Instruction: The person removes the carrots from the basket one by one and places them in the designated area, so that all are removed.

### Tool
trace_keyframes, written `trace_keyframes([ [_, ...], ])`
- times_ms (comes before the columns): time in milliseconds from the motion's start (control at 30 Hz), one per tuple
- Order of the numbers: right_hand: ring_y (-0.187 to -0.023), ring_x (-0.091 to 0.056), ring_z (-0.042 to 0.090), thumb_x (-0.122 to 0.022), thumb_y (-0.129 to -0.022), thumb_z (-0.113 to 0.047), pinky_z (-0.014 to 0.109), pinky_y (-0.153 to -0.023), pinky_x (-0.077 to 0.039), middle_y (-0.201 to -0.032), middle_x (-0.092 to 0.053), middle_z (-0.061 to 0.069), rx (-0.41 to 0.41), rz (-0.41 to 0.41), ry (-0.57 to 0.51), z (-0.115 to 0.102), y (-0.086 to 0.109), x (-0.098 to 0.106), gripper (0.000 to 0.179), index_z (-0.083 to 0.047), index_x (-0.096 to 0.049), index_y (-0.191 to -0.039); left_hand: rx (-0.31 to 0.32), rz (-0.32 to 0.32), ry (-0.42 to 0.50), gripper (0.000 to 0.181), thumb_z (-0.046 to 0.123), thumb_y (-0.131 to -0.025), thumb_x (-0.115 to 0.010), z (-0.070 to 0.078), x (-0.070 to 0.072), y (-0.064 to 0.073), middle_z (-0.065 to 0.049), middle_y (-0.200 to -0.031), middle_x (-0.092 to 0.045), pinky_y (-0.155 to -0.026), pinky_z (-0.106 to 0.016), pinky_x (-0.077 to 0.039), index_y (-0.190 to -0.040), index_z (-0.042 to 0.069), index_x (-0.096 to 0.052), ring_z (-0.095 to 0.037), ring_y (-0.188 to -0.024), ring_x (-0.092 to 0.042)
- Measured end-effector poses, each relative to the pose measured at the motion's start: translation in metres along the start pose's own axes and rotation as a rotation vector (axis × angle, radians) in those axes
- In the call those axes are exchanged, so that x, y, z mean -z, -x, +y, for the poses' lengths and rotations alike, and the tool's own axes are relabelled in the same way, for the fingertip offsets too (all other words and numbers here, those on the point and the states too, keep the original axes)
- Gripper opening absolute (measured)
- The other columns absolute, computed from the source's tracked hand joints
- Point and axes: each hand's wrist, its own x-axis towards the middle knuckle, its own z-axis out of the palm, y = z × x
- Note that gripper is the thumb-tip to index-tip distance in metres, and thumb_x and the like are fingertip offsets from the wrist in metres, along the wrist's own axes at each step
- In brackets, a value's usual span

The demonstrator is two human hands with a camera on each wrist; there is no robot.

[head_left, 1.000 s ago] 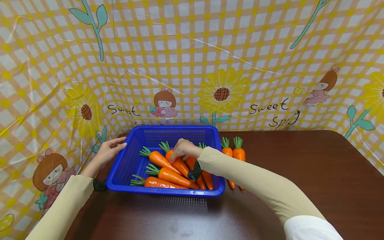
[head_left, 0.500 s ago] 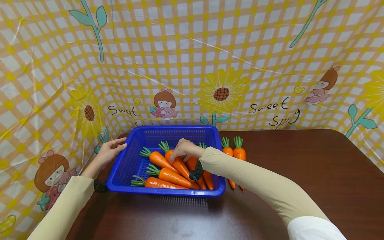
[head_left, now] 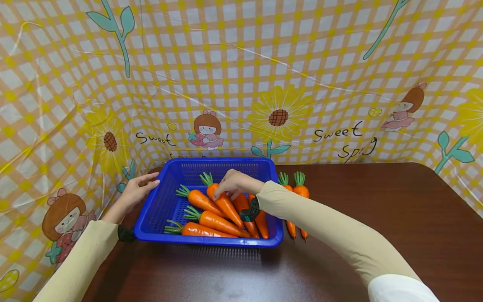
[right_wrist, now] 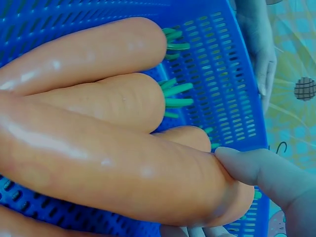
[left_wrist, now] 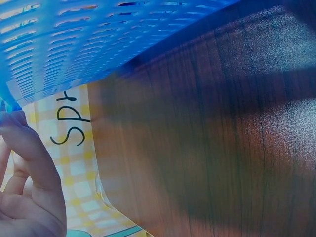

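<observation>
Checked cloth (head_left: 234,67) behind brown table (head_left: 377,209); one carrot (head_left: 226,207) gripped inside blue basket (head_left: 171,240).

Right hand (head_left: 237,182) pinches the carrot near its leafy end, thumb opposing fingers, tip low by the other carrots (head_left: 222,223); left hand (head_left: 136,193), fingers extended, rests at the left rim. Risk, I judge: smooth skin plus an off-centre pinch could let it swivel, slip and knock its neighbours.

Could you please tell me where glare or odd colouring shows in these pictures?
Head: pale glare on the table, bottom centre; left wrist: table glare at right; right wrist: bright highlights on the held carrot, bluish tint on the right hand.
</observation>
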Motion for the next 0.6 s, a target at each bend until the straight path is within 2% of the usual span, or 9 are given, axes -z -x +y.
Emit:
trace_keyframes([
  [133, -0.082, -0.065, 0.017, -0.08, -0.075, -0.016, 0.03, -0.075, -0.057, -0.107, -0.071, 0.009, -0.001, -0.017, -0.01, -0.002, 0.003, 0.005, 0.033, -0.002, -0.073, -0.104, -0.005, 0.009, -0.008, 0.056, 0.034, -0.099, -0.054, 0.0, 0.0, -0.001, -0.007, -0.106, -0.066, -0.069, -0.024, -0.05, -0.145, 0.004, -0.043, -0.002, -0.077, -0.059],
  [200, -0.08, -0.064, 0.015, -0.08, -0.076, -0.017, 0.03, -0.074, -0.057, -0.108, -0.071, 0.009, -0.008, -0.021, -0.012, -0.004, 0.005, 0.008, 0.038, -0.002, -0.072, -0.11, -0.007, 0.011, -0.009, 0.057, 0.036, -0.098, -0.054, 0.001, 0.0, -0.002, -0.008, -0.107, -0.066, -0.068, -0.024, -0.05, -0.145, 0.004, -0.043, -0.003, -0.077, -0.059],
  [367, -0.065, -0.056, 0.012, -0.08, -0.075, -0.016, 0.027, -0.067, -0.056, -0.086, -0.068, 0.003, -0.014, -0.023, -0.045, -0.008, 0.01, 0.014, 0.049, -0.001, -0.066, -0.12, 0.003, 0.011, -0.026, 0.058, 0.037, -0.098, -0.054, 0.0, 0.0, -0.002, -0.018, -0.118, -0.062, -0.069, -0.024, -0.049, -0.145, 0.005, -0.042, -0.006, -0.082, -0.058],
  [467, -0.064, -0.057, 0.011, -0.08, -0.076, -0.017, 0.03, -0.072, -0.057, -0.084, -0.068, 0.002, 0.009, -0.043, -0.071, -0.009, 0.013, 0.018, 0.045, -0.001, -0.068, -0.116, 0.019, 0.008, -0.032, 0.06, 0.041, -0.098, -0.053, -0.001, 0.0, -0.001, -0.022, -0.127, -0.057, -0.074, -0.023, -0.048, -0.146, 0.008, -0.042, -0.01, -0.091, -0.057],
  [600, -0.078, -0.065, 0.014, -0.078, -0.078, -0.02, 0.038, -0.086, -0.055, -0.099, -0.071, 0.005, 0.061, -0.066, -0.071, -0.007, 0.021, 0.024, 0.034, -0.003, -0.072, -0.106, 0.022, 0.0, -0.026, 0.061, 0.043, -0.097, -0.054, -0.002, 0.0, -0.001, -0.022, -0.13, -0.055, -0.076, -0.023, -0.048, -0.147, 0.009, -0.041, -0.013, -0.096, -0.057],
])
